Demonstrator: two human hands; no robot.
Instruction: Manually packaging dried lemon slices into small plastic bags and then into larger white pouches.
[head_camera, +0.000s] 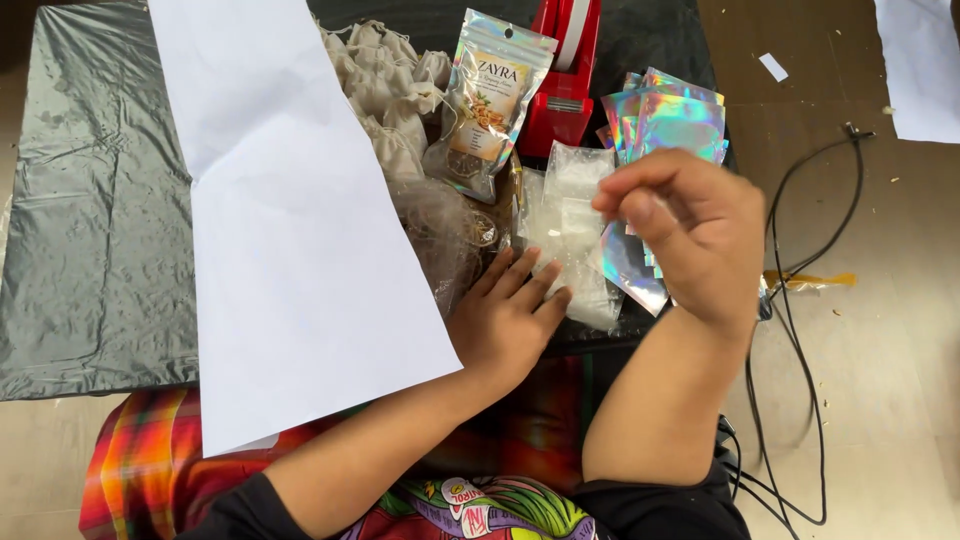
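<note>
While the left hand (510, 315) lies flat with its fingers spread on the edge of a pile of clear plastic bags (565, 225), the right hand (695, 235) is raised above them with thumb and fingers pinched narrowly together; whether anything thin sits between those fingertips cannot be told. The clear bags are small, see-through and crinkled, catching white glare, and they lie in a loose heap near the middle of the dark table (90, 200), just in front of the person. The left fingertips touch the near side of that heap.

Just right of the heap, partly behind the raised hand, is a stack of shiny rainbow-coloured pouches (675, 120). Behind the heap stands a red tape dispenser (560, 95). To its left leans a clear-fronted printed pouch (490, 100) with brownish contents, and beside that a cluster of small beige cloth bags (385, 90). A crumpled bit of clear film (440, 235) lies just left of the left hand. A large white sheet of paper (290, 220) covers much of the table's left half, its near corner over the person's lap. Black cables (800, 300) trail across the floor on the right.
</note>
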